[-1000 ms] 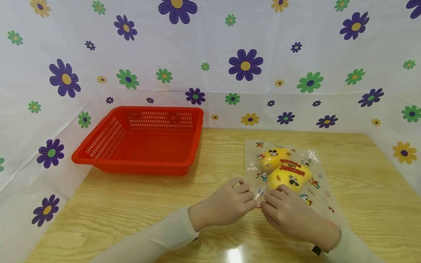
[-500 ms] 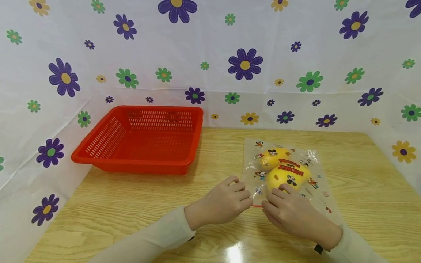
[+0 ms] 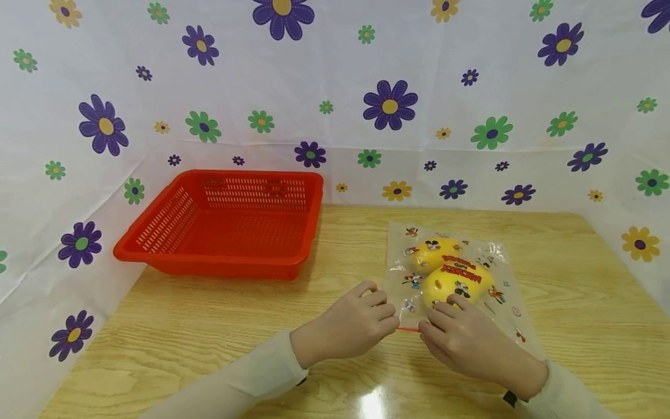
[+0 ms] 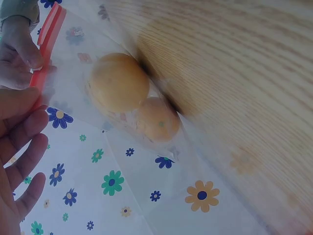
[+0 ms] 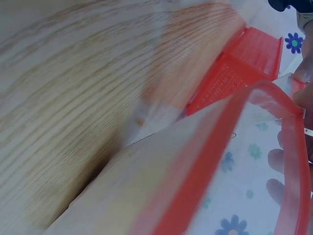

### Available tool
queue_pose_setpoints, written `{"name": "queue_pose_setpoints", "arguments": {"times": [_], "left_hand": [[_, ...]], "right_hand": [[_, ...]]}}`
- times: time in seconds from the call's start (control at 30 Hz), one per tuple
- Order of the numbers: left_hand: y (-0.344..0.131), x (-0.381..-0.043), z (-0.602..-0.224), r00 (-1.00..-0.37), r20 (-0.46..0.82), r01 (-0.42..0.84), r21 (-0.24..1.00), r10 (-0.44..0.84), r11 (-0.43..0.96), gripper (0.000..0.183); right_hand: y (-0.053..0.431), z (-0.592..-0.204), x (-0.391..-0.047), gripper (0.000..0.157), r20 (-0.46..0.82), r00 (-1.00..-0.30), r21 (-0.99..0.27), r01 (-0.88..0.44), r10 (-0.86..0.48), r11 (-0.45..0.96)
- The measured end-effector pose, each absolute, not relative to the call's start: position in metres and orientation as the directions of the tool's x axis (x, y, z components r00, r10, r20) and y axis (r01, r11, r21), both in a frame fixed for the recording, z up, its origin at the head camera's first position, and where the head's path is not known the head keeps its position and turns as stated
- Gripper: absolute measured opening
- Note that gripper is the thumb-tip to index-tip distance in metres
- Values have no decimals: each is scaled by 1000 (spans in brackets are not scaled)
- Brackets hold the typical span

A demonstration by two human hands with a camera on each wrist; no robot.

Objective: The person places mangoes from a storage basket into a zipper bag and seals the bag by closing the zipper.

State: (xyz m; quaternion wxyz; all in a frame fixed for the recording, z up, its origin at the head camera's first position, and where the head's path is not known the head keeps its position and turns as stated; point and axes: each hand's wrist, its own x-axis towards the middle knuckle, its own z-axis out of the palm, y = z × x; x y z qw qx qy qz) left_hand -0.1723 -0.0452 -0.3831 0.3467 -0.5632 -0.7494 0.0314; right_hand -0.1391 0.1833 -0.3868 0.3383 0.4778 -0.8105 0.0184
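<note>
A clear printed zip bag (image 3: 402,273) lies on the table at the right in the head view. Two rounded yellow objects (image 3: 437,285) show through its plastic; their kind is unclear. My left hand (image 3: 348,323) pinches the bag's near left corner, at the red zip strip (image 3: 408,329). A little to the right, my right hand (image 3: 466,337) pinches the same edge with curled fingers. The left wrist view has thumb and fingers on the red strip (image 4: 47,39). In the right wrist view, two red strips (image 5: 215,142) stand apart as a loop at the mouth.
A red plastic basket (image 3: 230,265) with slotted walls stands at the left back of the wooden table (image 3: 209,326). Behind and beside the table hangs a white cloth (image 3: 335,64) printed with flowers.
My left hand has slid a little to the left, and more red strip shows between the hands. The right hand has shifted slightly right, still pinching the edge.
</note>
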Motion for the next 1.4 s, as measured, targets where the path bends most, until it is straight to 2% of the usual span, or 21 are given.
{"name": "queue_pose_setpoints", "arguments": {"times": [0.43, 0.8, 1.4], "left_hand": [[-51, -172, -380, -151, 477, 824, -423, 866, 377, 15], [-55, -174, -379, -147, 485, 818, -430, 862, 382, 14], [-62, -179, -378, -150, 489, 828, -413, 859, 379, 17]], "right_hand": [[186, -384, -136, 45, 553, -357, 275, -775, -753, 570], [190, -384, -136, 52, 550, -374, 259, -773, -747, 579], [194, -385, -136, 51, 551, -375, 263, -770, -745, 582]]}}
